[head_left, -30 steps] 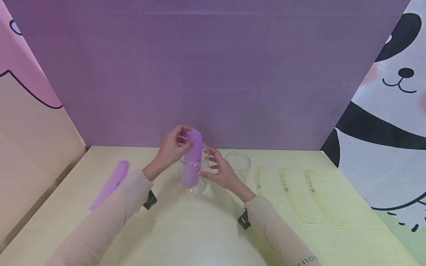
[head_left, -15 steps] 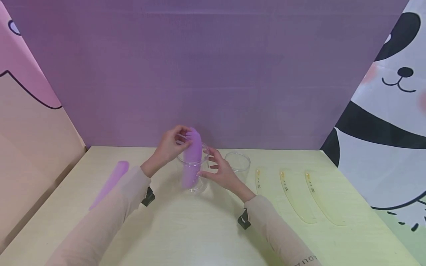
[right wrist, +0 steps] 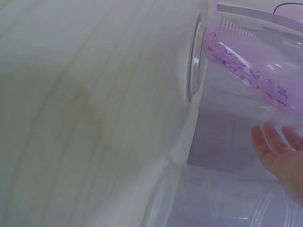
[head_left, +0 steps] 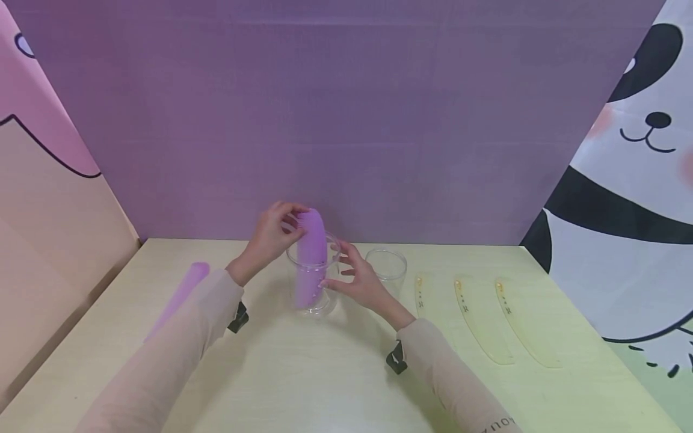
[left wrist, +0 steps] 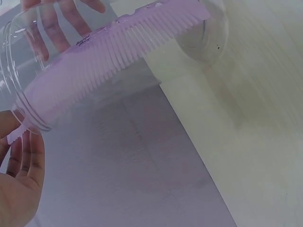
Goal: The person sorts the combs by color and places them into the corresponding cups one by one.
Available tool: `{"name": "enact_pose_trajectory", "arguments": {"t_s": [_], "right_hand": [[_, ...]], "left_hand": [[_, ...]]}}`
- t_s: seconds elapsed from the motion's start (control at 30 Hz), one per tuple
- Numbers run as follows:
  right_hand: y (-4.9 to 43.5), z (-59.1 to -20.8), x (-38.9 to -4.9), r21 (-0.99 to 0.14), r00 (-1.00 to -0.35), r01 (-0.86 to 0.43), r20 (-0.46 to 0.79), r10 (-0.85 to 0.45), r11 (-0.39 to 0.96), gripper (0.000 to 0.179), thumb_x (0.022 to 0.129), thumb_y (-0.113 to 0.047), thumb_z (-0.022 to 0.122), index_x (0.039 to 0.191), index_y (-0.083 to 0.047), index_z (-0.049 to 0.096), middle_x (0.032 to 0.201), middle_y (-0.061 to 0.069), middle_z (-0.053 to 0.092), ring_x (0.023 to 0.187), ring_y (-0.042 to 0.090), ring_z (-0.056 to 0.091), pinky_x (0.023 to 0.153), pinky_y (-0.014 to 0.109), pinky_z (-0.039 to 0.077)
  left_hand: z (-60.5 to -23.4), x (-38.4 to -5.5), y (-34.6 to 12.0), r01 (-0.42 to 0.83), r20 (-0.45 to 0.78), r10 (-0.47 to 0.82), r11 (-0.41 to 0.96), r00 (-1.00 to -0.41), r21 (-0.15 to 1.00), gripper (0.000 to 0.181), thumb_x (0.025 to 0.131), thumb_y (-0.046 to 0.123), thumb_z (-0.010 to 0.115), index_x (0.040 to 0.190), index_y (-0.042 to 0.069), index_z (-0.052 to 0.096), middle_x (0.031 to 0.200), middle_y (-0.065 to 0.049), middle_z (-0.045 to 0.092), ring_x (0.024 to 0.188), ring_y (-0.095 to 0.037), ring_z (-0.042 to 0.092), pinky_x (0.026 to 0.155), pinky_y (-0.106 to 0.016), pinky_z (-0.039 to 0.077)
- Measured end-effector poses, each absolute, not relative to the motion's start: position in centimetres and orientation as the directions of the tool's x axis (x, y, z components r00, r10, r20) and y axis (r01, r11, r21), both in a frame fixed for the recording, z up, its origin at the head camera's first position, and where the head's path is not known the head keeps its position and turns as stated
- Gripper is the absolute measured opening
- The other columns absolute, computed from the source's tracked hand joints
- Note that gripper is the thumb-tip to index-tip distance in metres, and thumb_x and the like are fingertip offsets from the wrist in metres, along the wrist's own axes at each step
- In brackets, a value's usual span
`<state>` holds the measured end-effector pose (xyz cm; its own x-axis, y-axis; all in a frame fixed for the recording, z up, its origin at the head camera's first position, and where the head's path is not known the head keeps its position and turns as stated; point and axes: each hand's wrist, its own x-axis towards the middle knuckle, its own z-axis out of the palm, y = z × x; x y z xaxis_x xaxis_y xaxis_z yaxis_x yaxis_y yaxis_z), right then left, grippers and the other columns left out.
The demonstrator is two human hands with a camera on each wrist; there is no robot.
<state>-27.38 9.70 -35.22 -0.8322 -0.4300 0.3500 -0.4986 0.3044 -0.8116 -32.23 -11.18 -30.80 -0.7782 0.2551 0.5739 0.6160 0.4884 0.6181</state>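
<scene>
Near the back of the table a clear cup (head_left: 331,282) stands upright. A purple comb (head_left: 311,243) leans steeply inside it, its top above the rim. My left hand (head_left: 271,233) pinches that upper end between thumb and fingers. In the left wrist view the teeth of the comb (left wrist: 94,71) show through the cup wall. Two rows of print show on the purple plastic in the right wrist view, perhaps a second comb (right wrist: 270,94) behind the first. My right hand (head_left: 361,279) holds the cup from the right, thumb in front and fingers behind.
A second clear cup (head_left: 387,264) stands just right of the right hand. Three see-through yellow combs (head_left: 476,331) lie in a row further right. Another purple comb (head_left: 184,294) lies on the left, partly covered by the left sleeve. A purple panel (head_left: 346,120) closes off the back.
My left hand has shifted slightly left, and the comb's upper end has moved left with it inside the cup. The right hand has stayed in place.
</scene>
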Motion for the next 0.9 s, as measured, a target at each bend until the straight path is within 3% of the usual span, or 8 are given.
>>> {"name": "enact_pose_trajectory", "arguments": {"t_s": [0.9], "right_hand": [[9.75,-35.36,-27.43,-0.804,-0.828,-0.510,0.361,-0.430,0.307,0.078,0.077,-0.008,0.072,0.140,-0.001,0.026,0.139,0.023,0.038,0.123,0.039,0.043,0.092,0.056,0.044]], "left_hand": [[-31.38,-32.61,-11.20,0.606,0.593,0.207,0.495,-0.778,0.623,0.042,0.074,-0.003,0.069,0.113,0.000,0.052,0.100,-0.016,0.053,0.082,-0.028,0.060,0.069,-0.036,0.056]]}}
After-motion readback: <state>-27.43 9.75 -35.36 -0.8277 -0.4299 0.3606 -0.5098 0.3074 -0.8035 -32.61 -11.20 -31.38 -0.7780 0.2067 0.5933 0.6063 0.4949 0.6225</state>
